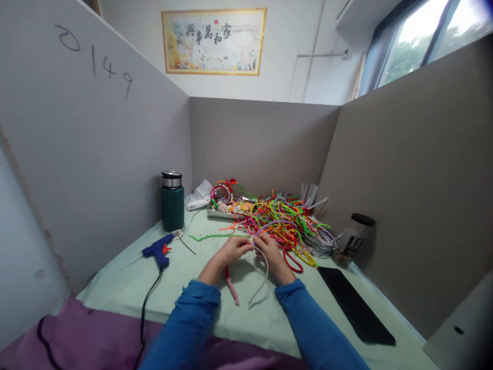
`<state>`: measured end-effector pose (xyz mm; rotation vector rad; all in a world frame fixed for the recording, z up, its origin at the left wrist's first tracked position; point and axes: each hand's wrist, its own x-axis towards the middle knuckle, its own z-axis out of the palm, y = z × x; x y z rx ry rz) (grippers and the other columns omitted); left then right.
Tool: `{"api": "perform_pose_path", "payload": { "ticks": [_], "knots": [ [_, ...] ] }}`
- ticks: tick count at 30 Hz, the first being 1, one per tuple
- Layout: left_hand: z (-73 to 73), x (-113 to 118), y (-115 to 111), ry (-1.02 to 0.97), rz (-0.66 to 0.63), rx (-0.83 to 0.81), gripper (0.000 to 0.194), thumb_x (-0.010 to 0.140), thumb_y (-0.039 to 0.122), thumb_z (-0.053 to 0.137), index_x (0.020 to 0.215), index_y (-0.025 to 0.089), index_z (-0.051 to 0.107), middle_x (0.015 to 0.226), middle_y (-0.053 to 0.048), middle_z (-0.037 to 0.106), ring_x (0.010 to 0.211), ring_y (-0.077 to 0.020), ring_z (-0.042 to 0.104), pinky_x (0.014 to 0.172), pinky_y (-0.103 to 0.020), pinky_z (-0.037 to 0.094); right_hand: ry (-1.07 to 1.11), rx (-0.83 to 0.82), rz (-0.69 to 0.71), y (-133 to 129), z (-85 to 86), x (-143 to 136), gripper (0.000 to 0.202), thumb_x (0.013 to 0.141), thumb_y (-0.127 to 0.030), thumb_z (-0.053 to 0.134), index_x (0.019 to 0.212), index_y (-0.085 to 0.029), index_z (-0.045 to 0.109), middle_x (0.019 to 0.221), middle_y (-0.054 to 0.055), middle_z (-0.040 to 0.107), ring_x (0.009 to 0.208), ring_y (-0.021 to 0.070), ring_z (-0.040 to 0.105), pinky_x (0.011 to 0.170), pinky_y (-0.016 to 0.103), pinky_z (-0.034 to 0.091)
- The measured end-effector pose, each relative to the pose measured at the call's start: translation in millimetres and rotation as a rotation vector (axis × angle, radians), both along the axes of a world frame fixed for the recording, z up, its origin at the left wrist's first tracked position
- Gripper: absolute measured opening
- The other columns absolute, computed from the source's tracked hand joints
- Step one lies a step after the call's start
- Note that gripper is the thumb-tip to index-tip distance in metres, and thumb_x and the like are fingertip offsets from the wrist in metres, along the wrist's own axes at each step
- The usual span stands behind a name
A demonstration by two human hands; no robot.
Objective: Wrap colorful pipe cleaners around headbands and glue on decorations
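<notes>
My left hand and my right hand are close together above the middle of the table, fingers pinched at the top of a thin white headband. Its bare white arm curves down below my right hand. A fuzzy red and pink wrapped strip comes out from under my left hand; whether it joins the headband is hidden. From my fingers a twisted green pipe cleaner stretches left across the table. A bit of purple shows between the fingertips, partly covered.
A blue glue gun with a black cord lies left, near a dark green bottle. Behind my hands are a metal tray of small decorations and a heap of colourful pipe cleaners. At right are a black slab and a black-lidded jar.
</notes>
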<state>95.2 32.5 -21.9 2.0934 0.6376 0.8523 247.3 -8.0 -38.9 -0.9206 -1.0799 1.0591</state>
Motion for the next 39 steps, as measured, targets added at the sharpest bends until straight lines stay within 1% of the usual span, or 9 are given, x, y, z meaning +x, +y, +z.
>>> {"api": "perform_pose_path", "payload": {
  "ticks": [5, 10, 15, 20, 23, 27, 31, 36, 39],
  "knots": [
    [5.9, -0.2, -5.5, -0.145, -0.003, -0.03, 0.032, 0.079, 0.044, 0.058, 0.069, 0.013, 0.062, 0.057, 0.002, 0.048, 0.056, -0.009, 0.039, 0.053, -0.022, 0.031, 0.21, -0.118, 0.147, 0.6, -2.8, -4.1, 0.037, 0.061, -0.043, 0.081, 0.067, -0.019, 0.054, 0.053, -0.006, 0.048, 0.044, 0.006, 0.039, 0.042, 0.019, 0.03],
    [8.0, 2.3, -8.7, -0.258, 0.078, -0.11, 0.032, 0.079, 0.046, 0.057, 0.069, 0.016, 0.055, 0.055, 0.005, 0.044, 0.051, -0.0079, 0.037, 0.049, -0.021, 0.029, 0.339, -0.117, 0.158, 1.0, -4.5, -7.9, 0.032, 0.059, -0.034, 0.082, 0.068, -0.018, 0.056, 0.059, -0.004, 0.052, 0.046, 0.0057, 0.041, 0.041, 0.018, 0.029],
    [2.1, 4.7, -1.0, -0.276, 0.194, -0.099, 0.032, 0.079, 0.048, 0.053, 0.068, 0.017, 0.051, 0.054, 0.006, 0.042, 0.05, -0.0082, 0.036, 0.049, -0.021, 0.029, 0.241, -0.012, 0.106, -0.3, -6.7, -10.8, 0.029, 0.063, -0.035, 0.079, 0.068, -0.019, 0.056, 0.056, -0.006, 0.046, 0.047, 0.0062, 0.038, 0.043, 0.02, 0.028],
    [-3.7, 6.0, 7.6, -0.232, 0.288, -0.089, 0.036, 0.077, 0.05, 0.052, 0.063, 0.017, 0.051, 0.054, 0.004, 0.044, 0.05, -0.0084, 0.037, 0.048, -0.022, 0.029, 0.021, 0.082, 0.016, -0.6, -11.2, -12.8, 0.024, 0.069, -0.038, 0.074, 0.071, -0.019, 0.059, 0.053, -0.006, 0.046, 0.047, 0.0081, 0.038, 0.046, 0.023, 0.028],
    [-3.4, 7.1, 8.8, -0.239, 0.264, -0.192, 0.038, 0.074, 0.053, 0.055, 0.063, 0.017, 0.051, 0.051, 0.005, 0.041, 0.047, -0.0074, 0.034, 0.045, -0.021, 0.025, -0.031, 0.092, -0.006, -0.2, -11.9, -12.9, 0.025, 0.07, -0.04, 0.072, 0.072, -0.019, 0.059, 0.053, -0.006, 0.045, 0.047, 0.0082, 0.037, 0.047, 0.023, 0.027],
    [1.8, 5.2, 5.6, -0.3, 0.196, -0.402, 0.042, 0.069, 0.058, 0.061, 0.067, 0.018, 0.048, 0.046, 0.009, 0.033, 0.04, -0.0052, 0.027, 0.041, -0.02, 0.018, -0.055, 0.085, -0.025, -0.2, -10.6, -13.7, 0.027, 0.07, -0.043, 0.072, 0.073, -0.019, 0.06, 0.052, -0.006, 0.044, 0.046, 0.0088, 0.036, 0.045, 0.024, 0.026],
    [6.5, -0.7, 1.9, -0.368, 0.216, -0.503, 0.044, 0.067, 0.057, 0.065, 0.064, 0.019, 0.043, 0.047, 0.01, 0.03, 0.037, -0.003, 0.02, 0.038, -0.021, 0.012, -0.003, 0.084, -0.008, -1.3, -7.3, -15.0, 0.028, 0.069, -0.042, 0.073, 0.085, -0.019, 0.065, 0.059, -0.004, 0.052, 0.046, 0.0084, 0.037, 0.044, 0.023, 0.026],
    [5.2, -5.8, 3.9, -0.417, 0.279, -0.594, 0.043, 0.069, 0.051, 0.068, 0.062, 0.019, 0.041, 0.047, 0.01, 0.029, 0.036, -0.0023, 0.019, 0.038, -0.021, 0.01, -0.051, 0.084, -0.047, -8.7, 0.3, -16.0, 0.028, 0.068, -0.038, 0.074, 0.087, -0.018, 0.072, 0.058, -0.002, 0.057, 0.049, 0.0097, 0.041, 0.046, 0.024, 0.031],
    [1.5, -6.3, 6.3, -0.407, 0.293, -0.65, 0.04, 0.072, 0.048, 0.067, 0.06, 0.018, 0.043, 0.047, 0.009, 0.031, 0.036, -0.002, 0.019, 0.038, -0.022, 0.01, -0.135, 0.106, 0.047, -13.9, 3.6, -16.6, 0.032, 0.068, -0.036, 0.074, 0.097, -0.021, 0.074, 0.071, 0.001, 0.065, 0.057, 0.0117, 0.049, 0.051, 0.024, 0.036]
  ]
}}
